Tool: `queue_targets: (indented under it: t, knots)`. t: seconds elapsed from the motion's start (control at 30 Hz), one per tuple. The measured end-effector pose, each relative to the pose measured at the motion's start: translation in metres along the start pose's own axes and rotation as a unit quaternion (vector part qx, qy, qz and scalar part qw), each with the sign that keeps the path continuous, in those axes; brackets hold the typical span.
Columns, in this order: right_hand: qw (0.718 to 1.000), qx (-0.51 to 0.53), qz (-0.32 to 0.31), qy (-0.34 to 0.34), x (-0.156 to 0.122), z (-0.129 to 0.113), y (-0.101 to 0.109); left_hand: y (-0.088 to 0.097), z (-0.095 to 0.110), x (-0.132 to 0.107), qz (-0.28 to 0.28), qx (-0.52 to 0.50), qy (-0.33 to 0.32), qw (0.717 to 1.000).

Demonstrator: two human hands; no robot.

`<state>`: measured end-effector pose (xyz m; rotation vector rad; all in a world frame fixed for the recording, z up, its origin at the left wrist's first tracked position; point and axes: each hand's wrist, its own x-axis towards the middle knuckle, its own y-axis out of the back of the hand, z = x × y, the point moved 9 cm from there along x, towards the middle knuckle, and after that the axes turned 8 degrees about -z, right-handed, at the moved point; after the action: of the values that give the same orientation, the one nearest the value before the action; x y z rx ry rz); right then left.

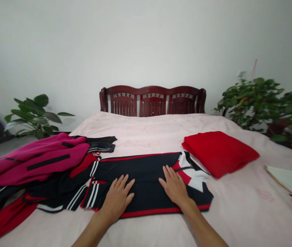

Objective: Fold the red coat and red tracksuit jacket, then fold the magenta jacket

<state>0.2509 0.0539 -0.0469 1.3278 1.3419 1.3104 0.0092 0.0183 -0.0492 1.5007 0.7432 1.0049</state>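
A navy jacket [146,168] with red edging and a white-and-red part at its right end lies flat and folded on the bed. Its cuffs, striped in white, point left. My left hand [117,197] rests on the left part of the jacket, fingers spread and flat. Toward the right end, near the red-and-white part, my right hand [174,183] also lies flat on the cloth with fingers apart. Neither hand grips anything.
A heap of clothes with a magenta garment [45,156] on top sits at the left. Beyond the jacket's right end lies a folded red garment [218,151]. A notebook [290,181] is at the far right. Plants [35,116] and a wooden headboard [151,99] stand behind.
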Motion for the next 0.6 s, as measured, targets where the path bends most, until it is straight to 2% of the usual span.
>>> queue_targets:
  t: [0.33,0.6]
  knots:
    - [0.999,0.038,0.012,-0.028,0.001,0.008,0.003,0.001,-0.001,-0.001,0.013,-0.006,0.018,1.0]
    - [0.983,0.139,0.075,-0.094,0.002,0.046,0.009,0.004,-0.001,-0.001,0.025,-0.019,0.02,0.999]
